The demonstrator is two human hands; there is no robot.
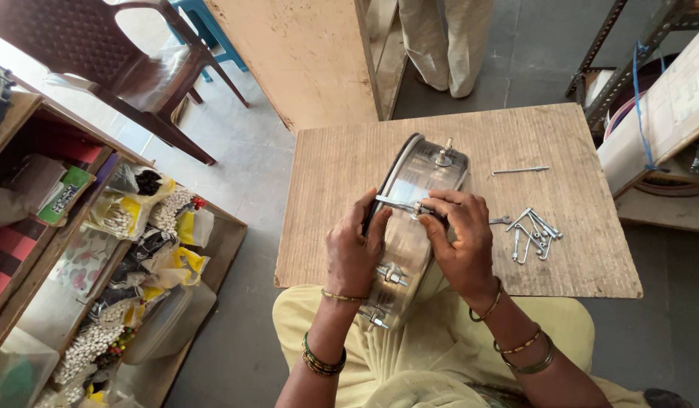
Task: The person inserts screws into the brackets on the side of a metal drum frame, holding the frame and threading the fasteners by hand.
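Metal hoop [410,227] on table [584,257] — hooks [535,234] right of it, rod [520,171] behind hooks

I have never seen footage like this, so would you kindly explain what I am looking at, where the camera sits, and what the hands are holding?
There is one picture, taken by a camera worn on a person's head and looking down, so the two bare hands at the bottom belong to the wearer. The person sits at a small wooden table. A shiny round metal drum frame stands on edge, leaning from the lap onto the table. The left hand steadies its rim, while the right hand pinches a thin metal hook rod against it. Small lug fittings are fixed along the frame's side. To the right on the table lies a pile of similar metal hooks, and one loose rod lies farther back. Shelves with bagged beads stand to the left, and another person's legs show at the top.
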